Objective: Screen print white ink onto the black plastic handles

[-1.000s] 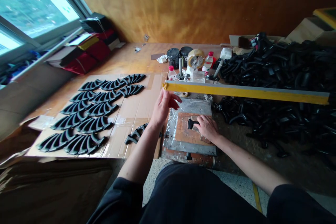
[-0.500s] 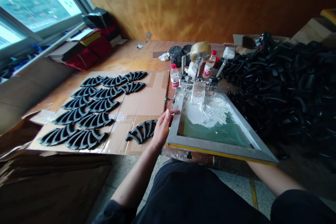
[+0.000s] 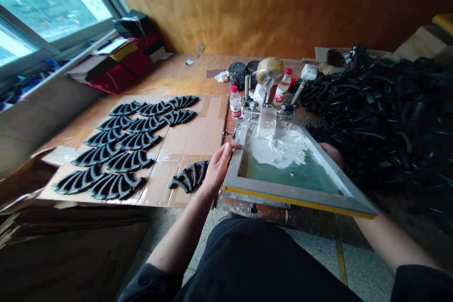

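Observation:
A silk-screen frame [image 3: 290, 189] tilts up in front of me, its front edge raised above the bench. White ink [image 3: 264, 148] lies thick on its green mesh, and a squeegee [image 3: 267, 122] with a pale, ink-smeared block rests at the far end. My left hand [image 3: 218, 165] is closed round the frame's left side, with a finger along the rim. At the right side of the frame is my right hand [image 3: 331, 155], partly hidden by the rim and blurred, so its grip does not show. Whatever lies beneath the frame is hidden.
Curved black handle-like parts [image 3: 129, 163] lie in rows on a cardboard sheet [image 3: 208, 127] at left, with a smaller group [image 3: 189, 177] nearer. A large heap of black parts [image 3: 385, 118] is at right. Bottles [image 3: 235, 103] and black tins [image 3: 237, 75] stand behind the frame.
My right hand has come from out of sight under the frame to its right side. The frame's front edge has shifted slightly left; my left hand stays on its left side.

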Available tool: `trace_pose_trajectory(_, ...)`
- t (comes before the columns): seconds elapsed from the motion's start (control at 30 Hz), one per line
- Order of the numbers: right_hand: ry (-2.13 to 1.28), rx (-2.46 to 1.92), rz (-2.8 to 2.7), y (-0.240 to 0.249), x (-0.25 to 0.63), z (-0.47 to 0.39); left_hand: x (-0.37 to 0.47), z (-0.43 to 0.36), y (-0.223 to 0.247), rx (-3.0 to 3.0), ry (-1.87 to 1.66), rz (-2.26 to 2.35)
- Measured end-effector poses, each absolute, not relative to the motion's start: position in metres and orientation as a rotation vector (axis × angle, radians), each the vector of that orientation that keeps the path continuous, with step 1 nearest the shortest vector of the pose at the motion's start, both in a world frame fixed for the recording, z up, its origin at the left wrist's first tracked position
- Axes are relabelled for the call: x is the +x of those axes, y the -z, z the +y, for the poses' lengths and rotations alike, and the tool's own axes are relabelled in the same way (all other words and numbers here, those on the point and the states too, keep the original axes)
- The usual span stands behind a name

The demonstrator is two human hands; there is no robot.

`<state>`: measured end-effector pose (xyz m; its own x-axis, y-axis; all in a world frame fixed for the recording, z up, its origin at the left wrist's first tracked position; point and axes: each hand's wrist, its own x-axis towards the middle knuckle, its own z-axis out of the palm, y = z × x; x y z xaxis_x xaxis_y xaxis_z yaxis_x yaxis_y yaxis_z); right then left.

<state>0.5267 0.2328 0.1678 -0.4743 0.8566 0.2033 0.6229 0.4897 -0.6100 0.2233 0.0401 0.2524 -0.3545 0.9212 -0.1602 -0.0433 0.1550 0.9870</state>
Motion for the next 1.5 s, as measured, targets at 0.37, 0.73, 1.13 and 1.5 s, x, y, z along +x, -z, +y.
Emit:
trace_pose_trajectory(0.37, -0.153, -1.051, -2.586, -0.198, 0.385, 0.217, 0.226, 0.021, -0.120, 0.975, -0.904, 1.864)
trace_pose_trajectory(0.73, -0.634, -0.412, -3.009, -0.185, 0.446, 0.161, 0.223, 0.022, -0.109, 0.954, -0.888, 1.869)
trace_pose_trajectory(1.13, -0.608, -0.669, -2.802, -0.181, 0.437, 0.159, 0.222, 0.022, -0.119, 0.894, -0.952, 1.778)
trace_pose_trajectory(1.5, -0.374, -1.275, -2.060, -0.229, 0.480, 0.293, 0.219, 0.042, -0.236, 0.792, -1.267, 1.500)
